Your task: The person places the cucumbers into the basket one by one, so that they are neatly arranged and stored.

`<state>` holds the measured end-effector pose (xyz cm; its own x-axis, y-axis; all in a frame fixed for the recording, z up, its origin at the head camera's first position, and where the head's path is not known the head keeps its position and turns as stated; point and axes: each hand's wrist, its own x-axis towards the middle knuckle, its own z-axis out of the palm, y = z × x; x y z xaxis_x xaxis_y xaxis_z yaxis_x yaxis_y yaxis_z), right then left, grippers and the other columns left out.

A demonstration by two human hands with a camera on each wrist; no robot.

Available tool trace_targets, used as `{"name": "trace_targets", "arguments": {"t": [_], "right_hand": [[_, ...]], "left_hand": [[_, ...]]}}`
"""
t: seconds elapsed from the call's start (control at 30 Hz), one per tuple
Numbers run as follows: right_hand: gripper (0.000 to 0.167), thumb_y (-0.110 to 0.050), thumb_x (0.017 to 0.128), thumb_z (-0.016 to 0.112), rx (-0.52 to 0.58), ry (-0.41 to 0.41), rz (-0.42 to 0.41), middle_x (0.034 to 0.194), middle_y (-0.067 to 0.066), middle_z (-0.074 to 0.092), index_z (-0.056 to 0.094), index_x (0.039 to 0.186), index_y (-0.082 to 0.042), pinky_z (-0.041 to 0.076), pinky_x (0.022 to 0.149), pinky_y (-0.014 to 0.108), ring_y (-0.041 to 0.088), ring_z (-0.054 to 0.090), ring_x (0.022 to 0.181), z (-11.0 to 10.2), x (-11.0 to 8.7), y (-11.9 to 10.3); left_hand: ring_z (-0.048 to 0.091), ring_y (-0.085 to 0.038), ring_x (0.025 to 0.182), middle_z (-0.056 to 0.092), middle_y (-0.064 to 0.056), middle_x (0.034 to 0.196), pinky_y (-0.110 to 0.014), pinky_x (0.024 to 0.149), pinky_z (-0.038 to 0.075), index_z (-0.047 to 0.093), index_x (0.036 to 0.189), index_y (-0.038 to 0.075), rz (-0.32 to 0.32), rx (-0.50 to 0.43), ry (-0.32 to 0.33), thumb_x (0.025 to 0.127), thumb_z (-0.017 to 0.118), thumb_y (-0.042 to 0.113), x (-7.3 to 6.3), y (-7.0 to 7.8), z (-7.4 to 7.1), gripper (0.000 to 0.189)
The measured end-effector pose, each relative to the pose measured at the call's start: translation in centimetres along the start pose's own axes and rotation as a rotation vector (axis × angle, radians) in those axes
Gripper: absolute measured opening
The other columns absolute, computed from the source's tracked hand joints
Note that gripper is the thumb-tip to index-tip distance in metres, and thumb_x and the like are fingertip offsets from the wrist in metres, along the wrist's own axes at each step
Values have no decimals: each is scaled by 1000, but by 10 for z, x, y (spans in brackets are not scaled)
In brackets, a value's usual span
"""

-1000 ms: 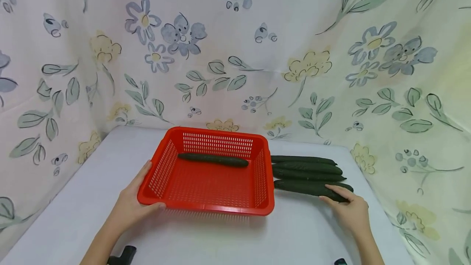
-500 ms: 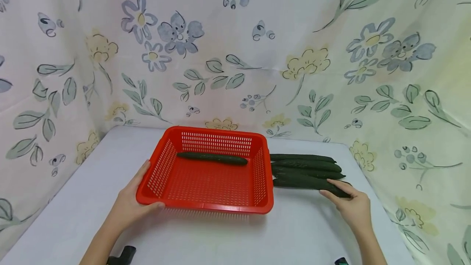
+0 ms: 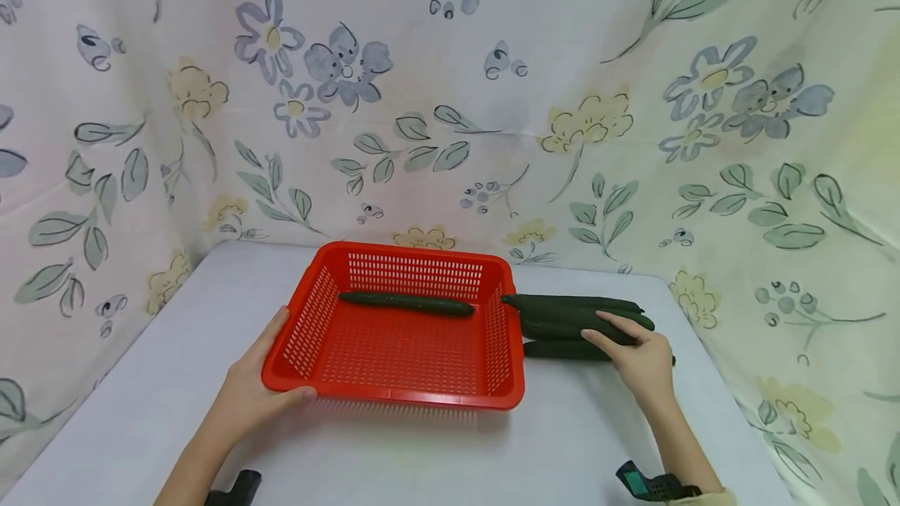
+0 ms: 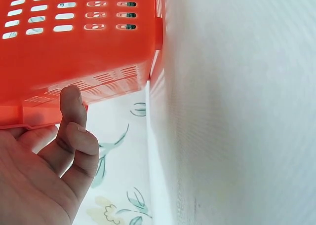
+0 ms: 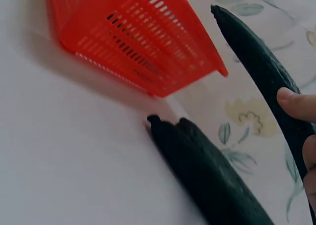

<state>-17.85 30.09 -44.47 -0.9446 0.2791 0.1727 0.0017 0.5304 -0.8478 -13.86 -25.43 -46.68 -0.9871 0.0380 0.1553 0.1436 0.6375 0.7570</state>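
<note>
A red plastic basket point(image 3: 394, 394) holds one dark green cucumber point(image 3: 408, 303) along its far side. My left hand point(image 3: 246, 393) grips the basket's near left corner, thumb along the front rim. In the left wrist view, that hand point(image 4: 47, 170) has some fingers bent beneath the rim. My right hand point(image 3: 643, 358) pinches another cucumber point(image 3: 551, 316) between thumb and fingers. The right wrist view shows this held cucumber point(image 5: 264, 62) raised above the others. Below it, several cucumbers lie on the table, including a front cucumber point(image 3: 562, 350), partly hidden by the hand.
The white table point(image 3: 394, 467) bears the basket and the cucumbers just right of it. Flowered cloth point(image 3: 450, 100) hangs behind and at both sides. A dark strap with a device point(image 3: 654, 484) is on the right wrist; a black device point(image 3: 237, 488) is by the left wrist.
My right hand has moved from the front cucumber back and left, lifting a cucumber whose tip now reaches the basket's right rim in the head view. My left hand stays on the basket.
</note>
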Motion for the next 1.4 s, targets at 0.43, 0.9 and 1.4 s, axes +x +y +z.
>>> {"name": "trace_targets", "arguments": {"t": [0.43, 0.9, 1.4], "right_hand": [[60, -46, 80, 93, 86, -117, -31, 64, -3, 56, 79, 129, -16, 44, 53, 25, 14, 50, 61, 64, 38, -53], [51, -41, 84, 91, 124, -187, -116, 144, 9, 67, 79, 129, -19, 55, 86, 38, 28, 63, 125, 110, 59, -126], [43, -34, 82, 94, 229, -214, -182, 123, 1, 78, 83, 120, -16, 59, 92, 41, 20, 68, 119, 179, 59, -171]], "left_hand": [[45, -49, 144, 30, -20, 172, -64, 94, 59, 12, 173, 26, 16, 8, 5, 76, 94, 44, 1, -1, 2, 128], [44, -49, 145, 29, -18, 173, -64, 94, 59, 12, 173, 26, 19, -1, 10, 76, 95, 43, 1, -1, 0, 128], [45, -49, 145, 30, -19, 172, -64, 95, 58, 12, 173, 27, 25, 7, 22, 77, 94, 45, 1, -4, 1, 127]]}}
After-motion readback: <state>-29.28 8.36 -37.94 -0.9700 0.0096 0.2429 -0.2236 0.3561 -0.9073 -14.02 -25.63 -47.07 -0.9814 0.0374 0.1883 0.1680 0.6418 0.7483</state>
